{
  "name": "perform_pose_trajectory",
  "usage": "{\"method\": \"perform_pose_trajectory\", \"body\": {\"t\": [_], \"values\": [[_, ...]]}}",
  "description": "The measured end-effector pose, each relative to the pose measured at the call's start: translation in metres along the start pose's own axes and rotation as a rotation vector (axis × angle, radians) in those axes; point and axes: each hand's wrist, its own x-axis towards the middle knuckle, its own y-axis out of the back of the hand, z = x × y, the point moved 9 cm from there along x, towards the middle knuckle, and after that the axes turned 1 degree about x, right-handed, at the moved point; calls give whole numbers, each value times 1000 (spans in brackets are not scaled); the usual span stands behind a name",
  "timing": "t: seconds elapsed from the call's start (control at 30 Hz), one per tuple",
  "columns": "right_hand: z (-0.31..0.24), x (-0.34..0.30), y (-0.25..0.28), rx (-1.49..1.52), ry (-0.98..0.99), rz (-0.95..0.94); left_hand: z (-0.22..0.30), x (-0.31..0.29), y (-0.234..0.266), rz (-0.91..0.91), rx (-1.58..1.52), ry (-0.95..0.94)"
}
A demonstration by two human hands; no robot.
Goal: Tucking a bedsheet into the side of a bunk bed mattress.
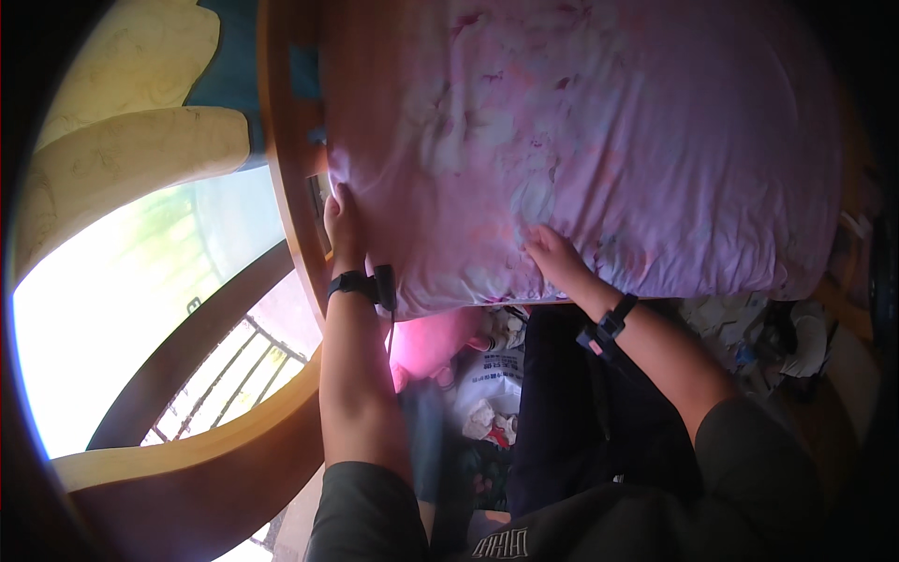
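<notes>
A pink floral fitted sheet (599,131) covers a mattress, with gathered folds along its near edge. My left hand (346,229) is at the sheet's left edge, beside the wooden bed frame (292,178). Its thumb points up and its fingers are closed on the sheet's side, partly hidden. Over the near middle of the bed, my right hand (554,253) pinches the sheet's surface between thumb and fingers. Each wrist carries a black strap with a small device.
Below the bed's near edge are a pink plush-like object (435,342), a white printed plastic bag (487,384) and crumpled tissue (480,421). Mixed clutter (749,337) lies at the right. A curved wooden rail (197,459) and a bright window (140,281) stand at the left.
</notes>
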Motion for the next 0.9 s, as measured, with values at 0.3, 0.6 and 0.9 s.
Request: {"method": "perform_pose_trajectory", "body": {"t": [0.3, 0.6, 0.9], "values": [[-204, 28, -111, -292, 621, 79, 77, -74, -41, -189, 349, -286], [-195, 82, -141, -295, 438, 181, 25, -91, -82, -251, -475, 115], [-168, 86, -134, -154, 395, 62, -3, -101, -74, -72, -776, 129]]}}
